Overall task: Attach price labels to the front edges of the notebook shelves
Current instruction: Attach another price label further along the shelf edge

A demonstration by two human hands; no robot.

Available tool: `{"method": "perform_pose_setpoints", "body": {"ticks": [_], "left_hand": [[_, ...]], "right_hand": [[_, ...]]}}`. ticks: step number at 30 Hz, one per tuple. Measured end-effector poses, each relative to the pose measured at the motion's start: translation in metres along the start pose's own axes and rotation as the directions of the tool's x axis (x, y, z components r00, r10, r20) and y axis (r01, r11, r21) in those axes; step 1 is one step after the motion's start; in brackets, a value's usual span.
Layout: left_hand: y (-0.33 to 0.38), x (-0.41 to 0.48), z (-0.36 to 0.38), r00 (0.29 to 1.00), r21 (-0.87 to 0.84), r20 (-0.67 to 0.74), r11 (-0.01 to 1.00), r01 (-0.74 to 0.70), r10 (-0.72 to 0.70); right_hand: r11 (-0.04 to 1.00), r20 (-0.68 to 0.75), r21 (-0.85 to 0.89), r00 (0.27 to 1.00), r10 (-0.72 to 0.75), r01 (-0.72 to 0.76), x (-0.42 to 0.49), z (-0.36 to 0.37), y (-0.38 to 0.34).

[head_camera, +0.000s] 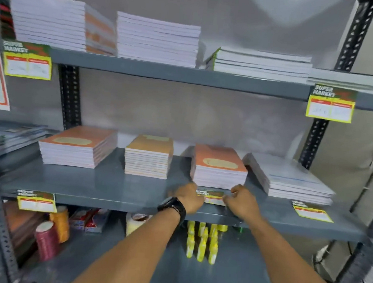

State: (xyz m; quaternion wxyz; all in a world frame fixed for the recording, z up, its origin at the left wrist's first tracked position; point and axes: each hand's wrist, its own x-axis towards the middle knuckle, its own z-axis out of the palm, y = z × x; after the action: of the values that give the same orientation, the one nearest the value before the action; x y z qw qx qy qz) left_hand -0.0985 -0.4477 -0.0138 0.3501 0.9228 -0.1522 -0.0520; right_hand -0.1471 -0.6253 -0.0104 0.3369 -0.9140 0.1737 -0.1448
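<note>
At nine o'clock of the price label (212,197), the left hand (189,198) pinched its left edge; the label lay on the middle shelf (115,187), below the orange notebook stack (219,167). At three o'clock, the right hand (242,201) pinched the other edge. Thin card, probably light and floppy, so best held by both edges.

A green-and-yellow price label (212,197) lies flat on the grey middle shelf (110,186) near its front edge, just at 6 o'clock of an orange-covered notebook stack (220,168), its two ends hidden under a hand each.
</note>
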Motion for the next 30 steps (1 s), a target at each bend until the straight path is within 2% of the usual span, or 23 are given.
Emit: {"method": "perform_pose_setpoints", "body": {"ticks": [4,6,11,15,20,25,30], "left_hand": [[0.014,0.003,0.013,0.994,0.121,-0.085,0.989,0.085,-0.075],[0.017,0.003,0.012,0.987,0.098,-0.125,0.988,0.116,-0.103],[0.006,0.007,0.007,0.984,-0.100,-0.081,0.983,0.154,-0.162],[0.004,0.005,0.003,0.991,-0.206,-0.027,0.971,0.122,-0.131],[0.003,0.008,0.000,0.995,-0.423,0.007,0.901,0.092,-0.098],[0.005,-0.004,-0.005,1.000,-0.605,0.011,0.796,0.003,0.004],[-0.001,-0.020,0.001,0.993,-0.532,-0.005,0.840,-0.104,0.120]], "right_hand": [[1.000,0.043,0.018,0.999,-0.023,0.022,0.019,0.007,0.005],[0.997,0.072,0.075,0.997,-0.009,0.003,0.027,0.010,0.003],[0.968,0.076,0.248,0.997,0.033,-0.051,0.037,0.013,-0.003],[0.838,0.135,0.536,0.990,0.036,-0.104,0.041,0.015,0.004],[0.752,0.227,0.647,0.973,-0.030,-0.127,0.029,0.010,0.002],[0.755,0.203,0.652,0.975,-0.092,-0.064,0.013,0.004,0.004],[0.853,0.201,0.505,0.943,-0.266,0.133,-0.023,-0.004,0.001]]}}
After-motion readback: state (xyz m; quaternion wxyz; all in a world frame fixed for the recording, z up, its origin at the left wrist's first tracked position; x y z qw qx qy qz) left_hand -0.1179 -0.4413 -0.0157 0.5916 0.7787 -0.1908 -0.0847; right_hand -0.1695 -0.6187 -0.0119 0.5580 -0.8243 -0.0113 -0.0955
